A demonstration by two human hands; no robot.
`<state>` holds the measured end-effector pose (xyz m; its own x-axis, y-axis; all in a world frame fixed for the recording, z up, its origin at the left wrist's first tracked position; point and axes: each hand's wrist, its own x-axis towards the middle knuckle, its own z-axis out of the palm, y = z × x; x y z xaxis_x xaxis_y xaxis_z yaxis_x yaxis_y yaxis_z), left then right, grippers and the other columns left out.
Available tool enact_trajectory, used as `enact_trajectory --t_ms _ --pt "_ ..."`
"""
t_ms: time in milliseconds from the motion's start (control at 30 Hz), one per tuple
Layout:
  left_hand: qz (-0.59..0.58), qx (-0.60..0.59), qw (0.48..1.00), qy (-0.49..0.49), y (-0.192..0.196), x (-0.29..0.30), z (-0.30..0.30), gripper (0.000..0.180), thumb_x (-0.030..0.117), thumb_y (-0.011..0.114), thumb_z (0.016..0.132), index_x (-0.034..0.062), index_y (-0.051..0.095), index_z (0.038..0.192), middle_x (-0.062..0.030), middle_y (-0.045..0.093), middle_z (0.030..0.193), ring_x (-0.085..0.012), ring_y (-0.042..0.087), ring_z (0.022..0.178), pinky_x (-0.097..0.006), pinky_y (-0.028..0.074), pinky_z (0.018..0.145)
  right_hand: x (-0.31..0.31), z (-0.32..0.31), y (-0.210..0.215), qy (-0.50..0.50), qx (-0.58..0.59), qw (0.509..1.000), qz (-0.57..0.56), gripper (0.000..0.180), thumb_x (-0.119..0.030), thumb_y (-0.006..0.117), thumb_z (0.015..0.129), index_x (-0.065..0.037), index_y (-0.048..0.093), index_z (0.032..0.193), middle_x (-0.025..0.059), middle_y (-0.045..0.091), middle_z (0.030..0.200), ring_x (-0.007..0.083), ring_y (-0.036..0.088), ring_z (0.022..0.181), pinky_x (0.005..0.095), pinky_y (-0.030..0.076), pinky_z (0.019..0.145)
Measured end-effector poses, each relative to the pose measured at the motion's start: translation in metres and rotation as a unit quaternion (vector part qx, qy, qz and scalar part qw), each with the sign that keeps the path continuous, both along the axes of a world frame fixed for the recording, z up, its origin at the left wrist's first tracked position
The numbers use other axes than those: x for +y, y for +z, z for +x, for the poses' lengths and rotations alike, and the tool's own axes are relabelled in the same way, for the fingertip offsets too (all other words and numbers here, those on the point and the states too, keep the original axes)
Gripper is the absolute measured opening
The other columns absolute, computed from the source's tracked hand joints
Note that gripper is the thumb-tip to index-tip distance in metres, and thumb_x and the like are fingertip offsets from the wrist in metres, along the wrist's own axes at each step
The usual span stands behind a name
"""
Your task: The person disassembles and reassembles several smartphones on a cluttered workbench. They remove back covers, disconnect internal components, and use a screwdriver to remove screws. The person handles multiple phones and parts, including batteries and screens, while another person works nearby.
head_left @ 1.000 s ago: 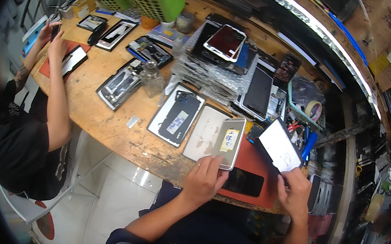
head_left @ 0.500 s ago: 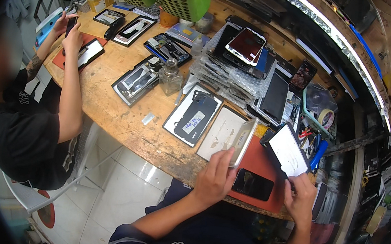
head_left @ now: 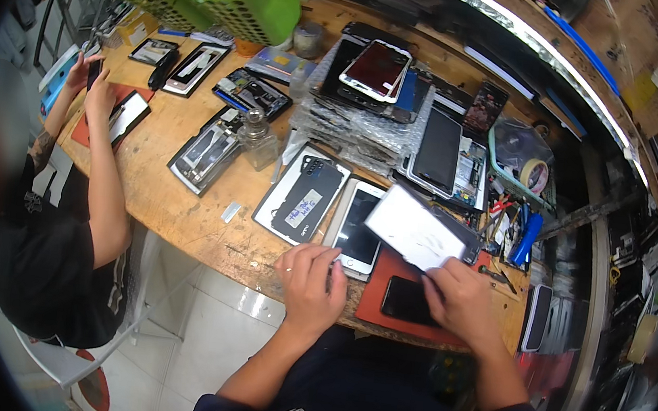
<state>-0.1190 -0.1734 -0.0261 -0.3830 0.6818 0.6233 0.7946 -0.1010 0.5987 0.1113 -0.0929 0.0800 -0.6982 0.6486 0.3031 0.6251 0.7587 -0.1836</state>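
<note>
My right hand grips a white-faced rectangular tray by its near corner, holding it tilted above the bench. Partly under that tray lies a white phone, face up on a light tray. Just by the phone's lower left edge is my left hand, its fingers loosely bent and the thumb apart, with nothing visible in it. A black phone rests on the red mat, close to my right hand. Left of the white phone, a dark phone back with a label sits on another white tray.
A stack of bubble-wrapped parts fills the back. Opened phones and a glass bottle stand left of centre. At the right are hand tools. A green basket hangs above. Another person sits at left, holding a phone.
The white phone, tilted in my left hand before, now lies flat on the light tray, and that hand has drawn back. My right hand has swung the white-faced tray leftward, partly over it.
</note>
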Motion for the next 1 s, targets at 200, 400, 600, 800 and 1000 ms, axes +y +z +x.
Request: enact_trajectory --t_ms 200,400,600,800,1000 --pt "0.033 -0.024 0.999 -0.024 -0.003 -0.005 -0.005 0.020 0.004 0.070 0.088 0.0050 0.072 0.108 -0.0106 0.068 0.108 -0.0319 0.062 0.107 -0.046 0.042 0.099 0.026 -0.047 -0.041 0.067 0.005 0.998 -0.002 0.012 -0.012 0.075 0.090 -0.007 0.064 0.087 0.0082 0.060 0.087 0.0277 0.070 0.079 0.0425 0.055 0.063" --pt "0.026 0.000 0.999 -0.024 -0.002 -0.002 -0.006 0.016 0.003 0.068 0.091 0.0024 0.070 0.106 -0.0134 0.068 0.105 -0.0338 0.062 0.103 -0.046 0.044 0.095 0.044 -0.068 -0.043 0.051 0.085 0.994 0.039 0.023 -0.015 0.079 0.089 -0.007 0.074 0.109 0.0097 0.067 0.095 0.0289 0.071 0.083 0.0410 0.056 0.065" --pt "-0.023 0.006 0.981 -0.194 0.020 -0.005 0.015 0.021 0.001 0.071 0.088 0.0034 0.072 0.109 -0.0139 0.071 0.107 -0.0332 0.065 0.099 -0.046 0.048 0.090 0.036 0.020 -0.008 -0.070 0.262 0.961 -0.055 0.025 -0.004 0.061 0.101 0.000 0.069 0.124 0.0156 0.071 0.104 0.0342 0.072 0.095 0.0398 0.058 0.075" --pt "-0.190 0.151 0.879 -0.409 0.042 0.027 0.089 0.069 0.027 0.088 0.087 -0.0002 0.062 0.145 -0.0221 0.061 0.139 -0.0398 0.059 0.126 -0.050 0.047 0.104 -0.006 0.106 0.017 -0.226 0.320 0.914 -0.101 0.021 -0.011 0.058 0.111 0.002 0.068 0.124 0.0168 0.075 0.101 0.0326 0.073 0.085 0.0380 0.058 0.076" --pt "-0.218 0.159 0.862 -0.428 0.046 0.042 0.093 0.095 0.037 0.097 0.072 0.0074 0.059 0.153 -0.0170 0.058 0.118 -0.0377 0.057 0.109 -0.049 0.049 0.093 -0.030 0.129 -0.035 -0.265 0.333 0.898 -0.109 0.012 -0.010 0.066 0.108 0.001 0.066 0.112 0.0088 0.068 0.087 0.0169 0.069 0.077 0.0322 0.054 0.068"
